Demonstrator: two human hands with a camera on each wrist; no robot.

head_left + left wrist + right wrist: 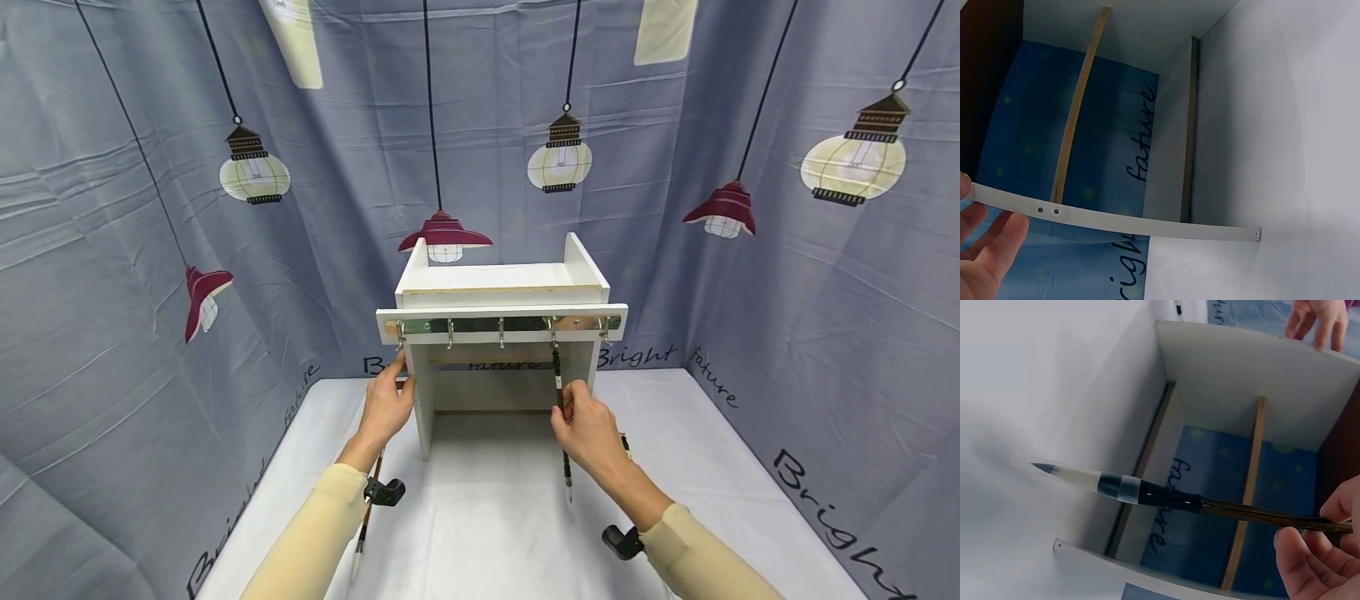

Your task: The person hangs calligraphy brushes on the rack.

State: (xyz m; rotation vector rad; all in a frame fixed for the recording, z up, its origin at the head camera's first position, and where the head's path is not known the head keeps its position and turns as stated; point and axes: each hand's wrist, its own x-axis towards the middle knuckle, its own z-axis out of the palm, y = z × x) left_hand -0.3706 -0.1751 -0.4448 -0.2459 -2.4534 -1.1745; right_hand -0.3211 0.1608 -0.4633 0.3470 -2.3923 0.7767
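Observation:
A white wooden shelf unit (502,297) stands on the table, with a row of metal hooks (501,332) along its front rail. My left hand (388,404) grips the front edge of its left side panel (1116,220), thumb and fingers on either face. With thumb and fingertips my right hand (588,425) pinches the dark handle of a calligraphy brush (1241,511). The brush hangs tip down, its pale bristles ending in a dark point. Its upper end is at the second hook from the right; whether its loop is on the hook cannot be told.
Another brush (362,533) lies on the white table (487,533) beneath my left forearm. A further brush (626,447) is mostly hidden by my right forearm. Blue-grey curtains (360,167) with printed lamps enclose the back and sides.

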